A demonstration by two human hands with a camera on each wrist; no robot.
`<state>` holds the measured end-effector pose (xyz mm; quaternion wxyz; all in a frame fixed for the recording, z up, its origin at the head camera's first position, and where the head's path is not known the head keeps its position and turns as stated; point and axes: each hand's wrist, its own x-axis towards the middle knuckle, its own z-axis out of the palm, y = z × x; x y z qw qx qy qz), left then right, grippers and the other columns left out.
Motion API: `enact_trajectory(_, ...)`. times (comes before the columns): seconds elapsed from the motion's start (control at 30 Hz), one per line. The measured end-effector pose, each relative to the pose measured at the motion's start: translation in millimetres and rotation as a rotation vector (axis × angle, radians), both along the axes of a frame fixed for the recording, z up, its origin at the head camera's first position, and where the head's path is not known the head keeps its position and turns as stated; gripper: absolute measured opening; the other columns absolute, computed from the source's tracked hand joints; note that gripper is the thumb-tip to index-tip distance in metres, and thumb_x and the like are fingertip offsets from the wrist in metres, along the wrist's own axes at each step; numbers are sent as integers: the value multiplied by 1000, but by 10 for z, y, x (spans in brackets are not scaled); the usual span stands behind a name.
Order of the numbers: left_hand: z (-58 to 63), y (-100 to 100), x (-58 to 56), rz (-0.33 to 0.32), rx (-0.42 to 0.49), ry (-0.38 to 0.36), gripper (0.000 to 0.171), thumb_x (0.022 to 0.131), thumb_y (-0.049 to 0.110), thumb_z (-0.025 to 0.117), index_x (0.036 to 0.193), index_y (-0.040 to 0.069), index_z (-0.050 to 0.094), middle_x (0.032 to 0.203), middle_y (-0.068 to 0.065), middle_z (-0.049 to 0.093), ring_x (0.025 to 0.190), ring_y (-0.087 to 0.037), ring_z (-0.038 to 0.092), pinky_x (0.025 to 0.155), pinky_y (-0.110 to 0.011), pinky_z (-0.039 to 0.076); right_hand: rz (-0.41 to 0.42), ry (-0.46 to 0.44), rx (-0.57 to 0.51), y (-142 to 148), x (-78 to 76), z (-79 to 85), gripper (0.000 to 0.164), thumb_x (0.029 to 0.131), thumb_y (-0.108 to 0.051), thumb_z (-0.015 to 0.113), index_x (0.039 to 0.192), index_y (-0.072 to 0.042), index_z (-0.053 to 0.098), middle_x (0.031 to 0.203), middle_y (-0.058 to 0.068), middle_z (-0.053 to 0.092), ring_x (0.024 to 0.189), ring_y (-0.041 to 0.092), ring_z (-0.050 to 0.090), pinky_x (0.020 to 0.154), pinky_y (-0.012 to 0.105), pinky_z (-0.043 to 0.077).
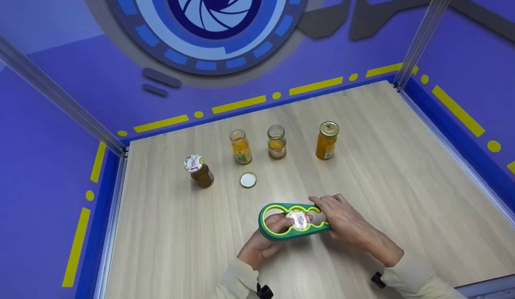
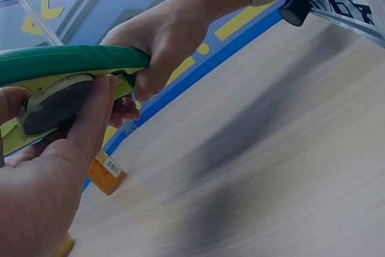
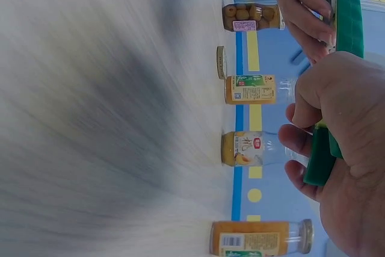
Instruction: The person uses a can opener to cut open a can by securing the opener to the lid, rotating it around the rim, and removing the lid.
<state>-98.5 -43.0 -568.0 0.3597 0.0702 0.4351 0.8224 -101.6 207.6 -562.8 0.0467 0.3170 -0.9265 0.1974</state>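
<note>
My right hand (image 1: 348, 220) grips the narrow end of a green jar opener (image 1: 282, 237) with a yellow scalloped inside edge. A patterned jar lid (image 1: 300, 220) sits in the opener's middle hole. From below, my left hand (image 1: 263, 245) pinches this lid, its thumb showing through the large hole. The left wrist view shows the lid's dark underside (image 2: 55, 109) between the left fingers. In the right wrist view, the right fingers curl round the opener's green handle (image 3: 351, 16). The opener is held above the table, tilted.
Behind the hands stand two lidless jars, one left (image 1: 241, 150) and one right (image 1: 277, 148). A gold-lidded jar (image 1: 326, 143) is farther right. A brown jar (image 1: 202, 176) with a patterned lid stands left. One loose lid (image 1: 248, 180) lies on the wooden table (image 1: 178, 241). Blue panels enclose the table.
</note>
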Motion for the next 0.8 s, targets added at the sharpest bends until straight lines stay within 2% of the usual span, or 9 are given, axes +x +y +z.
enact_trajectory(0.33, -3, 4, -14, -9, -8, 57, 46, 100, 12, 53, 139, -12, 53, 138, -20, 63, 123, -19, 61, 99, -27, 51, -16, -4, 25, -18, -5, -31, 87, 69, 5, 89, 146, -5, 49, 124, 8, 66, 114, 24, 61, 101, 47, 45)
enact_trajectory(0.47, -31, -4, 19, 26, -5, 54, 46, 99, 15, 57, 137, -10, 55, 128, -16, 68, 109, -16, 65, 90, -25, 53, -25, -30, -4, -9, 2, -26, 85, 70, 9, 85, 146, -4, 49, 127, 10, 65, 117, 25, 61, 102, 50, 46)
enact_trajectory(0.57, -59, -4, 45, 38, 78, 34, 54, 104, 19, 60, 148, -7, 43, 133, -15, 63, 112, -21, 65, 100, -38, 53, -42, -48, -50, 4, 2, -16, 82, 71, 12, 82, 145, -4, 49, 129, 11, 65, 119, 27, 61, 104, 54, 46)
enact_trajectory(0.63, -71, 0, 45, 32, 155, 3, 60, 107, 21, 58, 156, -1, 32, 142, -19, 56, 122, -29, 63, 111, -51, 43, -58, -55, -74, 11, -5, -10, 80, 73, 12, 82, 144, -4, 50, 128, 10, 65, 119, 26, 62, 104, 55, 47)
enact_trajectory(0.7, -73, 6, 29, 31, 202, -45, 62, 109, 21, 55, 161, 7, 24, 151, -23, 47, 129, -36, 58, 115, -62, 31, -77, -60, -81, 20, -12, -4, 77, 74, 10, 83, 142, -6, 50, 124, 7, 66, 112, 23, 63, 101, 53, 49)
enact_trajectory(0.8, -77, -1, 0, 59, 183, -124, 58, 110, 18, 51, 162, 10, 28, 151, -26, 47, 127, -39, 60, 115, -64, 25, -105, -70, -90, 41, -18, -12, 72, 76, 8, 83, 138, -8, 52, 118, 4, 66, 102, 18, 62, 95, 47, 53)
